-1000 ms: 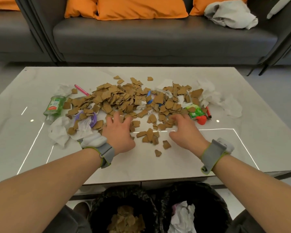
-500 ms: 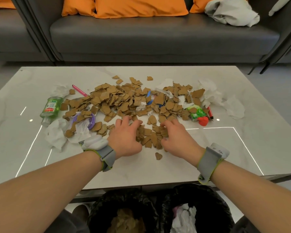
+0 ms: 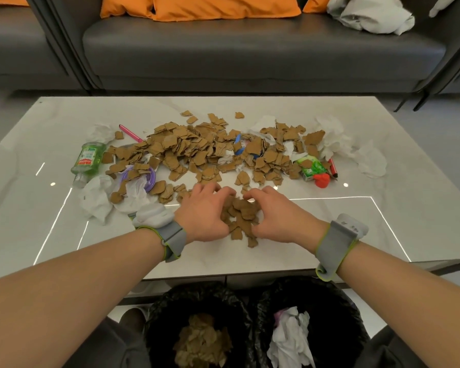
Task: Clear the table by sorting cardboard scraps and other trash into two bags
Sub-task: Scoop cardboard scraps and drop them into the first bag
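Note:
A wide spread of brown cardboard scraps (image 3: 197, 150) covers the middle of the white marble table (image 3: 383, 221). Nearer to me, a small heap of scraps (image 3: 241, 213) is gathered between my hands. My left hand (image 3: 205, 213) curls round its left side and my right hand (image 3: 279, 213) round its right side, fingertips almost meeting behind it. Two black bags stand below the table's near edge: the left bag (image 3: 165, 309) holds cardboard pieces, the right bag (image 3: 337, 314) holds white tissue.
Mixed into the spread are a green bottle (image 3: 88, 159), a pink pen (image 3: 130, 134), a purple ring (image 3: 150, 179), crumpled tissues (image 3: 96, 197) left and tissues (image 3: 332, 136) right, a green packet (image 3: 311, 167) and a red lump (image 3: 322, 179). A grey sofa (image 3: 250, 49) stands behind.
Both hands have drawn toward each other and toward me, raking loose scraps into one tight heap between them.

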Available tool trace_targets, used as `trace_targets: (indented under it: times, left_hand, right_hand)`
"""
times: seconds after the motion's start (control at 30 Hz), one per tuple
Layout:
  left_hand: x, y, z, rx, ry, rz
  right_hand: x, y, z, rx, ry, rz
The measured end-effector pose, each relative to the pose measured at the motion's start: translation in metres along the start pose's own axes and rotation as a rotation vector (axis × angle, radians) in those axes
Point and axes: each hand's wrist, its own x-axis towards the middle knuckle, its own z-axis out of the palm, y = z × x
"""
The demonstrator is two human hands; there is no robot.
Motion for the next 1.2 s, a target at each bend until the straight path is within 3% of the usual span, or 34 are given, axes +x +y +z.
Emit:
trace_targets:
  times: [0.13, 0.37, 0.57, 0.77, 0.9, 1.0, 1.2]
  left_hand:
    - [-0.011, 0.002, 0.003, 0.089, -0.036, -0.067]
    - [-0.016, 0.01, 0.009, 0.039, -0.011, -0.019]
    - [-0.022, 0.014, 0.002, 0.108, -0.004, -0.232]
    - [-0.02, 0.016, 0.013, 0.18, 0.064, -0.051]
    - [-0.016, 0.015, 0.016, 0.11, -0.02, 0.046]
    - [-0.014, 0.014, 0.016, 0.074, -0.056, 0.057]
    - [-0.005, 0.015, 0.02, -0.016, 0.032, 0.028]
  right_hand:
    - [-0.01, 0.001, 0.006, -0.092, -0.048, 0.115]
    - [-0.012, -0.002, 0.019, 0.085, 0.071, 0.009]
    - [-0.017, 0.001, 0.02, 0.001, 0.008, -0.033]
    - [-0.01, 0.003, 0.029, 0.067, 0.099, -0.102]
    - [-0.005, 0.001, 0.027, 0.095, 0.093, -0.118]
    - [-0.001, 0.002, 0.024, 0.085, 0.075, -0.122]
    - [0.011, 0.003, 0.019, 0.085, 0.065, -0.158]
